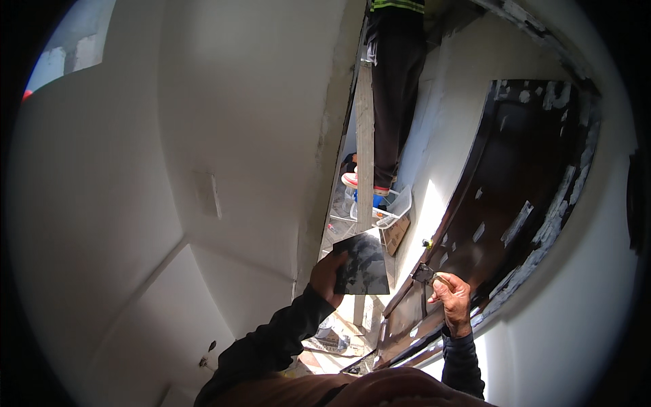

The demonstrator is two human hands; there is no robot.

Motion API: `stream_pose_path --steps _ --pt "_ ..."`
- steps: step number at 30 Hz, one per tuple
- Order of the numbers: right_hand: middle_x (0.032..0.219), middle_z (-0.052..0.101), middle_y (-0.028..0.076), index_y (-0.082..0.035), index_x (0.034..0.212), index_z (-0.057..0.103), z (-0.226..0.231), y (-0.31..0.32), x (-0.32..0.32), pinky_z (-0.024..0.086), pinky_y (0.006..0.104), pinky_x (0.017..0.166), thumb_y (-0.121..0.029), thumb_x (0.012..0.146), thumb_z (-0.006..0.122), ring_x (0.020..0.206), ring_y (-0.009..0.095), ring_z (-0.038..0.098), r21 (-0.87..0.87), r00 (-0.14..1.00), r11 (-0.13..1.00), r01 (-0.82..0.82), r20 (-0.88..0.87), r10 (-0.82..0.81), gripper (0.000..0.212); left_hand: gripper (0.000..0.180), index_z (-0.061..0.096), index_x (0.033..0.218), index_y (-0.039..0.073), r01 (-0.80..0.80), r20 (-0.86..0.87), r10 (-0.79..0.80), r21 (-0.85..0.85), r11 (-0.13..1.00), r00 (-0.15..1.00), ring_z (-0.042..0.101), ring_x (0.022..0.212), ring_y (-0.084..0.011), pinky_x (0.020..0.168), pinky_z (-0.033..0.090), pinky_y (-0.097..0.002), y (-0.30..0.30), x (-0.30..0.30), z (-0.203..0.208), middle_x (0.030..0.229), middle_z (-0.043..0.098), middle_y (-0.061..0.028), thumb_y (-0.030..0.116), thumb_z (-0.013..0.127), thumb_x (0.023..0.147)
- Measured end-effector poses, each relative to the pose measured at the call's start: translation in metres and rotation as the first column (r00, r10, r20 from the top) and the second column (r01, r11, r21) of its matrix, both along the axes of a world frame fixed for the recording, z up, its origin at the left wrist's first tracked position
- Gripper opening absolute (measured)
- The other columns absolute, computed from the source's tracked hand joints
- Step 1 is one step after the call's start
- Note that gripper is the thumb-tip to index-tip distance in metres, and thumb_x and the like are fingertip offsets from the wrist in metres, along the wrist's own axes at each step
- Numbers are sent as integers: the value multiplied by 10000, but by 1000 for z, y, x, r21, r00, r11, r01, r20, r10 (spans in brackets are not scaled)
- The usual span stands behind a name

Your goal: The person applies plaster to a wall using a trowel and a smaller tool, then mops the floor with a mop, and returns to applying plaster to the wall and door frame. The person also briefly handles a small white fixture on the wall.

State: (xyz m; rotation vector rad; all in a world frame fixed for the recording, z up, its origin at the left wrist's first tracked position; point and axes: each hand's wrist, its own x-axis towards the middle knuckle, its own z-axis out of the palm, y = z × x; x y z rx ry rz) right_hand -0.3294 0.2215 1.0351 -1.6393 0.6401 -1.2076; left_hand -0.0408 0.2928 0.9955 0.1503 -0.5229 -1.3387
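Observation:
My left hand [327, 277] is closed on the near left edge of a flat, dark, squarish board [365, 268] smeared with grey and whitish paste. To its right, my right hand [456, 304] pinches a small dark scraper [423, 273] between thumb and fingers; its handle is mostly hidden by them. The scraper is close in front of a dark brown panelled door [505, 197], and whether they touch I cannot tell. White filler patches dot the door's face and run thickly along its right edge.
Beyond the opening, a person in dark trousers [395, 88] and red-and-white shoes stands raised behind an upright wooden post [365, 129]. Below are a clear plastic bin [400, 207] and a cardboard box [395, 236]. A pale wall [244, 122] fills the left.

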Motion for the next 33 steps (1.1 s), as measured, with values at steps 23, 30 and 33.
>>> stream_pose_path --steps 23,30,33 --pt "1456 431 76 -27 704 550 273 13 166 530 331 683 15 693 666 898 214 576 -826 697 -350 -443 -72 -713 124 342 522 1239 -47 88 41 -92 94 992 995 662 981 -249 898 539 -383 23 -4 -30 1116 655 -149 85 523 924" --pt "1351 510 43 -23 740 596 318 32 195 527 325 637 6 692 671 836 204 582 -755 668 -490 -435 94 -738 94 298 554 1153 -20 -6 53 -2 146 989 999 677 875 -199 811 556 -344 42 11 -56 1008 667 -107 122 586 892" --pt "1297 543 53 -23 773 627 313 36 197 525 331 633 -21 709 655 827 206 583 -738 652 -510 -442 125 -747 69 307 548 1166 -23 21 35 -26 124 992 999 676 872 -207 811 556 -349 41 15 -61 1015 665 -113 116 579 894"
